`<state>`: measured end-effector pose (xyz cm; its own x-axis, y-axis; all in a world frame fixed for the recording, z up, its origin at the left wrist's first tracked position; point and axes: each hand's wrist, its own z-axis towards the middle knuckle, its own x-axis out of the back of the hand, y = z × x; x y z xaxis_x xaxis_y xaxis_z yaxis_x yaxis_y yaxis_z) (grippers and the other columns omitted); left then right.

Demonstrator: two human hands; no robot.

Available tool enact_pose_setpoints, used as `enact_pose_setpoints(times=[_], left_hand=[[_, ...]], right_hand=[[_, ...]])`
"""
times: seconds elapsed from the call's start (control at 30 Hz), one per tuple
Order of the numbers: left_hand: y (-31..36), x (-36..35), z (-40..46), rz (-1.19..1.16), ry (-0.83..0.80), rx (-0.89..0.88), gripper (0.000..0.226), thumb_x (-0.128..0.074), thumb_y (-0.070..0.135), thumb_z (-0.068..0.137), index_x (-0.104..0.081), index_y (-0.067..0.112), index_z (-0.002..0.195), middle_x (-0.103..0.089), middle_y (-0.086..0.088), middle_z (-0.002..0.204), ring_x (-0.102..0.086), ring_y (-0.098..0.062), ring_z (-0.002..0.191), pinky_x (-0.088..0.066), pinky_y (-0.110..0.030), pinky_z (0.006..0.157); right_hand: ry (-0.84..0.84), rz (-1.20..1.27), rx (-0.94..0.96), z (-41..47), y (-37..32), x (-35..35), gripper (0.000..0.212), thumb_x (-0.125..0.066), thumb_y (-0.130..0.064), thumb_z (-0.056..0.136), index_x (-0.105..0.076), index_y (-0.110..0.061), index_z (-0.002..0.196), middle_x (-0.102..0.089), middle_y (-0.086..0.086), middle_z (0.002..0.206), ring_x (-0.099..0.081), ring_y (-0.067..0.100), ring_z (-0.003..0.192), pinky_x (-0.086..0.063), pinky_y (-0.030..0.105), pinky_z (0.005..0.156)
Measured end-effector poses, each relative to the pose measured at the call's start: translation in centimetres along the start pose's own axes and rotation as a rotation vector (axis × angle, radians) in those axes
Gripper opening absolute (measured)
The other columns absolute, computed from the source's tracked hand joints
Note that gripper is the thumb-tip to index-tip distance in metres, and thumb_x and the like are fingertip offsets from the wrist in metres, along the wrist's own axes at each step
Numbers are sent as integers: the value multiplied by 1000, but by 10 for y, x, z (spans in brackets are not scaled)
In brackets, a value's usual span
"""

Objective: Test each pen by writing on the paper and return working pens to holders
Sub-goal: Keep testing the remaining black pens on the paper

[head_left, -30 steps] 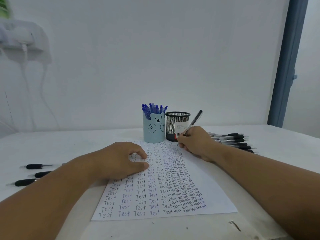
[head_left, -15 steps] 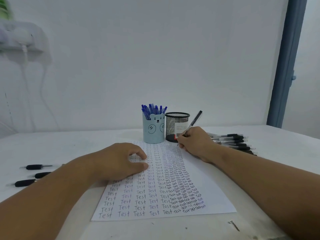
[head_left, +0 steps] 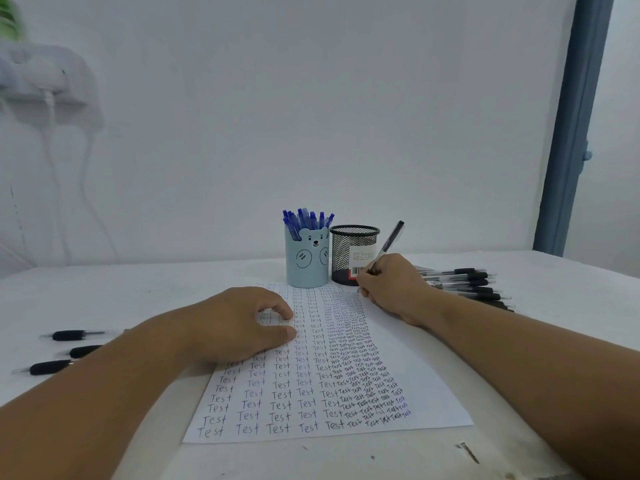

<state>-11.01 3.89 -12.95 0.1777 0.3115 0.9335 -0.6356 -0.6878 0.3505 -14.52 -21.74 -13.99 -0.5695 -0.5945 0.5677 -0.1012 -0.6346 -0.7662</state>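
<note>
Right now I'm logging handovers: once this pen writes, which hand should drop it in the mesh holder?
Right hand: it already grips the black pen, right beside the mesh holder. The left hand rests on the paper.

One head-worn view looks forward and down, close over both forearms; beyond the right hand (head_left: pixel 394 289), a wall (head_left: pixel 311 116), perhaps near.

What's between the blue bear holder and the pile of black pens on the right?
Head view: the black mesh holder, and the right hand holding a pen.
</note>
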Motion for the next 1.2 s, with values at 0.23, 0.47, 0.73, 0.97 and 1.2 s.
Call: enact_pose_setpoints(times=[0.23, 0.47, 0.73, 0.97, 1.2], left_hand=[[1, 0, 0, 0, 1, -3, 34, -60, 58, 92, -60, 44, 123, -45, 27, 130, -40, 4, 118, -29, -20, 101], [1, 1, -1, 10, -5, -3, 34, -59, 60, 91, -59, 46, 123, -46, 23, 145, -40, 2, 127, -30, -24, 109], [0, 0, -1, -8, -2, -6, 35, -60, 60, 91, -60, 45, 123, -47, 23, 143, -40, 3, 122, -30, -21, 103], [0, 1, -1, -3, -8, -1, 35, -60, 61, 90, -59, 47, 122, -46, 23, 143, -40, 3, 121, -30, -22, 104], [2, 2, -3, -3, -7, -2, 36, -59, 60, 91, -59, 45, 124, -46, 24, 143, -39, 4, 121, -30, -22, 106]], right_hand=[[1, -28, 10, 1, 0, 0, 27, -57, -12, 92, -68, -9, 68, -60, -4, 54, -42, 7, 36, -30, 14, 36], [6, -60, 15, 3, 3, 0, 26, -57, -16, 92, -70, 4, 82, -65, 7, 69, -48, 17, 53, -37, 22, 47], [3, -44, 12, 2, 3, 0, 22, -58, -15, 93, -70, 0, 83, -61, 2, 65, -46, 13, 49, -32, 17, 39], [58, -21, 23, 7, 7, -3, 29, -56, -18, 92, -67, 7, 85, -64, 10, 68, -49, 20, 53, -40, 25, 52], [189, 20, 406, -10, -11, 2, 53, -42, -35, 105, -65, 1, 74, -63, 18, 74, -55, 19, 62, -47, 30, 63]])
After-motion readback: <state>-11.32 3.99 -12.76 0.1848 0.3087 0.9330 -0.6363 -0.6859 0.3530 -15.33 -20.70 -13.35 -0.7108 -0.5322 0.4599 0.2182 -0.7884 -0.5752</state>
